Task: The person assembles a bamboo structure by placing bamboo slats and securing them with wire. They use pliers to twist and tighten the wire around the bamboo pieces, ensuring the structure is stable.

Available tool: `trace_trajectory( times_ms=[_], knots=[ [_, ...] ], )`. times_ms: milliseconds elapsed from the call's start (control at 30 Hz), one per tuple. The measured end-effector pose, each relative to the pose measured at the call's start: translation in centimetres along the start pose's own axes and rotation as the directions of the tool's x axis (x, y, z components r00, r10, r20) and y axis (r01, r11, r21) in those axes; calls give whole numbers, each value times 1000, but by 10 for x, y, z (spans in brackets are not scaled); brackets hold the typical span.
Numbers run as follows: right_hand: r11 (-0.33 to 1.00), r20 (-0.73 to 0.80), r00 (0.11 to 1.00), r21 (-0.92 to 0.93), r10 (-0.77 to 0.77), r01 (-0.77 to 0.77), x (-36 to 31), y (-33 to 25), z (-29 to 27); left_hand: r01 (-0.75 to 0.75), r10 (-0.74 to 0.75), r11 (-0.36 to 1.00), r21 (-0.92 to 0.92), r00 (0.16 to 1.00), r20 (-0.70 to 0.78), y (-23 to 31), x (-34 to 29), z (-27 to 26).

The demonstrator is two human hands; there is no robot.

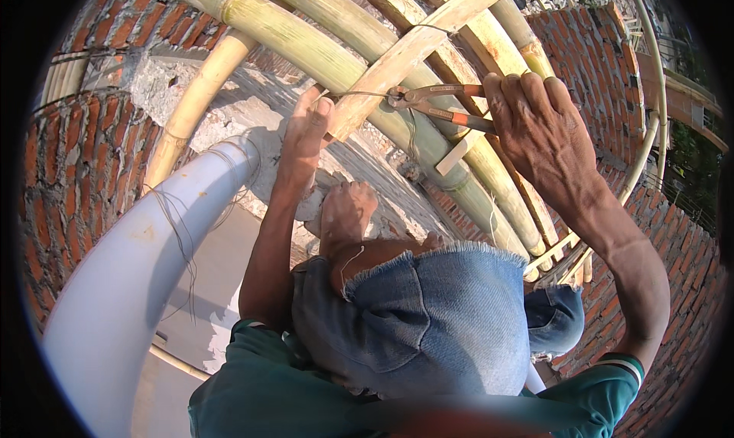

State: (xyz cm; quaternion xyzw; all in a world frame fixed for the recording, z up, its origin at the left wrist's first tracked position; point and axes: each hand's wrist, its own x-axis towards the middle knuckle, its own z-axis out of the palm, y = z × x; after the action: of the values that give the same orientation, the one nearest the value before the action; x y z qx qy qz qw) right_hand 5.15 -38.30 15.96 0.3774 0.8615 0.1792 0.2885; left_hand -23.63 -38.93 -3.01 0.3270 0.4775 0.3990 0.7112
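My right hand (539,124) is closed round the orange-and-dark handles of a pair of pincers (443,102). The jaws are at a thin tie wire (363,94), which passes over a flat wooden plank (390,67). This plank lies slantwise across several green-yellow bamboo poles (306,48). My left hand (306,136) is closed beside the plank's lower end, thumb raised, with the wire running from its fingertips. Some of its fingers are hidden. Another wire binds the plank higher up.
A thick pale pipe (145,247) wound with loose wire (174,216) rises at the left. Brick walls (84,159) stand on both sides. My bare foot (348,209) is on the rough concrete ledge below the bamboo. A small wooden piece (457,154) sticks out between the poles.
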Motion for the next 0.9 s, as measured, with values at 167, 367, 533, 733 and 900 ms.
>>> trace_trajectory(
  times_ms=[167,367,533,733,900],
  knots=[
    [833,313,949,516,32,-199,4,3,-5,-101,144,774,625,989,-18,12,-2,4],
    [312,546,807,825,-223,-472,9,10,-3,-280,312,715,641,948,65,40,-57,40],
    [105,696,622,692,-359,-714,14,7,-3,-160,122,890,427,986,116,36,-64,72],
    [-178,725,572,550,-384,-816,6,-4,-2,482,-234,741,-468,838,494,16,-40,124],
    [67,701,654,695,-285,-716,5,1,-2,550,-324,344,-761,830,453,12,-20,161]
  ],
)
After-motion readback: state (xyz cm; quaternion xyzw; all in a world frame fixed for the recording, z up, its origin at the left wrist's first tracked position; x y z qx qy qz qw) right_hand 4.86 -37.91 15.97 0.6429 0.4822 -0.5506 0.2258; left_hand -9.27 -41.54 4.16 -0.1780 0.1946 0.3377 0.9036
